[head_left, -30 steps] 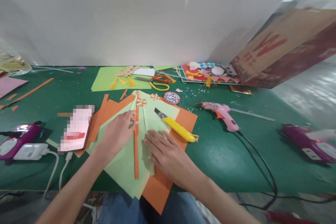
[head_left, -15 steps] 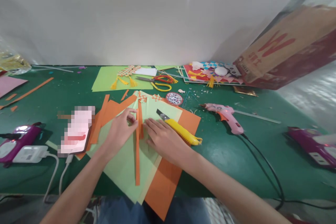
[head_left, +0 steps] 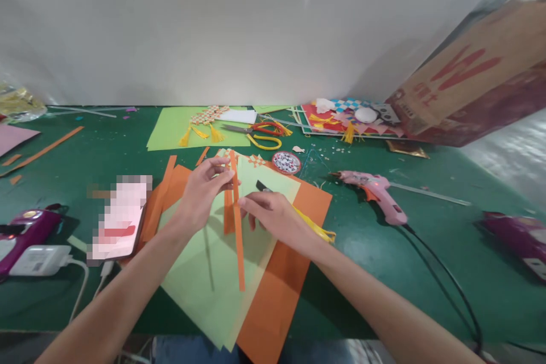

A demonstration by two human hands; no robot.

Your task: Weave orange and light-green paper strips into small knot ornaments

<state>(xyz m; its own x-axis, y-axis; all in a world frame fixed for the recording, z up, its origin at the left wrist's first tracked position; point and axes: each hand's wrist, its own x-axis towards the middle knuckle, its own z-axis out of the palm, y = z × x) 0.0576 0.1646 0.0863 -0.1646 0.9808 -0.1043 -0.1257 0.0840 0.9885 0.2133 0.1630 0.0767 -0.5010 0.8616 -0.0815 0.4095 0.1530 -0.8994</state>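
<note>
Left hand (head_left: 207, 187), centre of frame: grip drawn to a pinch, thumb and forefinger together on the upper part of an orange strip (head_left: 239, 244). Right hand (head_left: 273, 210), just right of centre: fingers bent, tips touching the strip's right edge below the left grip; whether they pinch it, cannot tell.

Strip: flat paper, long, narrow, straight-edged. Top end pokes just above the left grip; the rest runs down past the right fingertips toward lower centre. Shorter orange piece (head_left: 229, 219) close on its left, partly hidden by the left hand.

Beneath both hands: pale green sheets (head_left: 191, 284), matt, smooth, corner toward the lower edge of frame. Orange sheet (head_left: 273, 301) shows from under them, lower centre to right. Knife (head_left: 314, 224), yellow handle, dark blade tip, partly behind the right hand. Woven orange-and-cream scrap (head_left: 257, 160) at the sheets' far end, upper centre.

Dish (head_left: 286, 162) of small pale and dark bits, round, red-rimmed, just right of the scrap. Glue gun (head_left: 375, 189), pink plastic, right of frame on the green tabletop (head_left: 362, 278). Scissors (head_left: 262, 139), red and yellow handles, upper centre, blades spread.
</note>
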